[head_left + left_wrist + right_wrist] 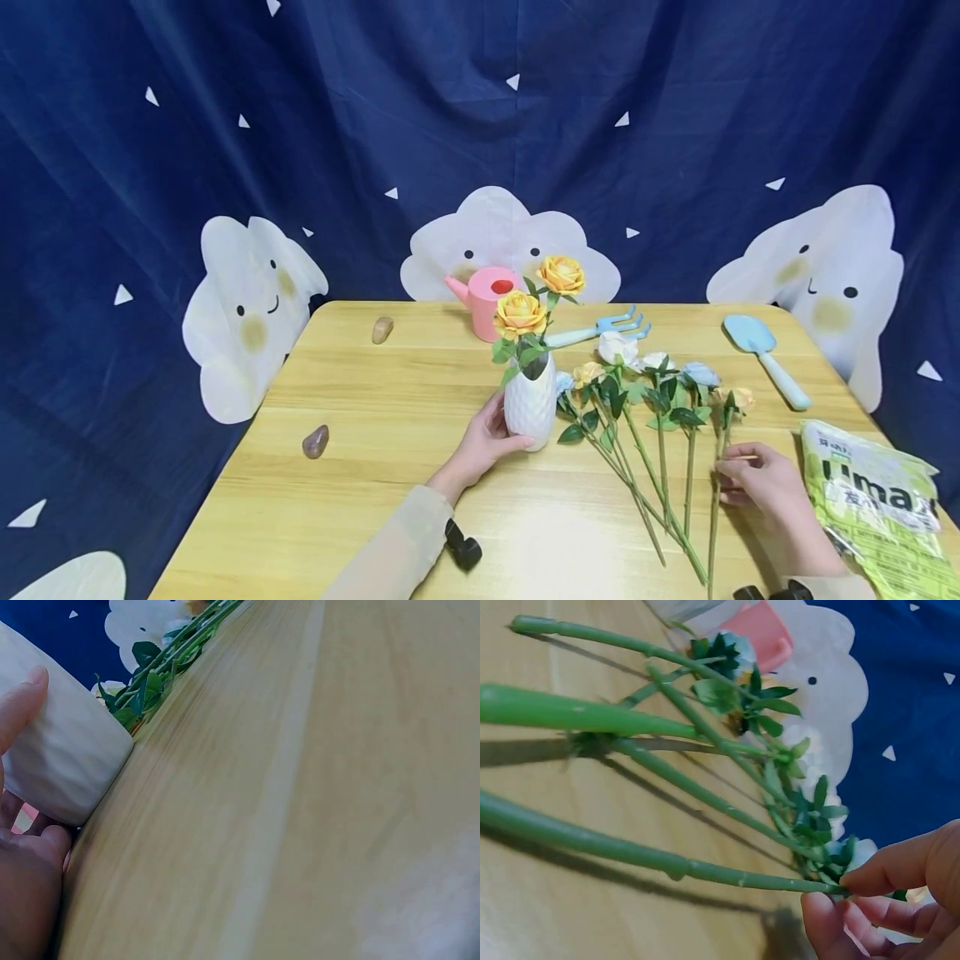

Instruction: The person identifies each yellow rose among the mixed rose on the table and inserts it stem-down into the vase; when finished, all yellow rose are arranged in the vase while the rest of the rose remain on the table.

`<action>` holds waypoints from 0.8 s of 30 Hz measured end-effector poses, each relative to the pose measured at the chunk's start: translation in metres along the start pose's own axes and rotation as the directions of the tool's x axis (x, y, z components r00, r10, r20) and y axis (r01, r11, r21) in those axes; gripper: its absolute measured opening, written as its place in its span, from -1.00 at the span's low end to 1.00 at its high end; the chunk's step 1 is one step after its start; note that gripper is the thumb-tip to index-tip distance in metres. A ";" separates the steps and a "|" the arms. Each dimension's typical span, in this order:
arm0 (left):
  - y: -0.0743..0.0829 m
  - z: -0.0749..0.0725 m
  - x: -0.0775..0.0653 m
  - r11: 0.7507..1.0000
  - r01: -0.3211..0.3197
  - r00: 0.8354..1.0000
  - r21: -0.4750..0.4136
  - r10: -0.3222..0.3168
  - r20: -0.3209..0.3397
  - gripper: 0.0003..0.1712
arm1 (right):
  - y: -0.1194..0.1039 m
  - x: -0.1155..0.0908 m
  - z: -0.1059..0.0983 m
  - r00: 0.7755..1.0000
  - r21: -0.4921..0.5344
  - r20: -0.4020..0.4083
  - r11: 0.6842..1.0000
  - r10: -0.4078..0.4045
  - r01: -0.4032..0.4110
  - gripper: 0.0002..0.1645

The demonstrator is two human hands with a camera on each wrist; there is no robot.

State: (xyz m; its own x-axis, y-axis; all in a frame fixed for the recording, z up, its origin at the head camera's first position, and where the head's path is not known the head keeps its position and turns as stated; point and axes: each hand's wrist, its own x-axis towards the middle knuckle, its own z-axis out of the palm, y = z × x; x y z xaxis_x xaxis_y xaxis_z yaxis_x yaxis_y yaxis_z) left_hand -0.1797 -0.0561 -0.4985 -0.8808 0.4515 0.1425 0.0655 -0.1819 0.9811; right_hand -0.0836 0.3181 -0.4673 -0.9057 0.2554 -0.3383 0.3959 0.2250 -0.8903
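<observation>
My left hand (483,442) grips the lower part of a white textured vase (531,408), thumb across its front; the vase stands upright on the table. Two yellow-orange artificial roses (520,315) rise from its mouth. In the left wrist view the fingers wrap the vase (64,742) near its base. My right hand (765,479) pinches the stem of a peach rose (737,400), the rightmost flower. The right wrist view shows that stem (720,874) between thumb and fingertips. Left of it lie several more stemmed flowers, including a white rose (618,348) and a blue one (701,373).
Behind the vase stands a pink watering can (486,304), with a blue hand rake (600,328) beside it. A blue trowel (765,354) lies at the back right, a green-and-white bag (873,500) at the right edge. Two stones, one tan (382,330) and one purplish (316,442), lie left.
</observation>
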 end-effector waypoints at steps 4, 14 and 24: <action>0.000 0.000 -0.001 1.000 0.005 1.000 0.001 -0.005 -0.007 0.00 | -0.006 -0.003 -0.006 0.997 -0.002 -0.023 0.997 -0.075 0.075 -0.53; 0.000 0.000 -0.001 1.000 0.005 1.000 0.003 -0.005 -0.004 0.00 | -0.031 -0.008 -0.008 0.968 0.259 -0.007 0.935 -0.250 0.243 -0.73; 0.002 0.000 -0.001 1.000 0.008 1.000 0.013 -0.008 0.001 -0.01 | -0.061 -0.011 0.015 0.901 0.456 -0.052 0.793 -0.430 0.405 -0.71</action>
State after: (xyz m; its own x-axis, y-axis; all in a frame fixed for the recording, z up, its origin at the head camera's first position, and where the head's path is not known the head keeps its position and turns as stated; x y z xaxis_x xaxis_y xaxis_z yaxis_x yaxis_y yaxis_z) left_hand -0.1784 -0.0569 -0.4963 -0.8809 0.4537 0.1350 0.0647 -0.1671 0.9838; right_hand -0.1000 0.2876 -0.4141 -0.9787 0.1826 0.0941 -0.1217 -0.1466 -0.9817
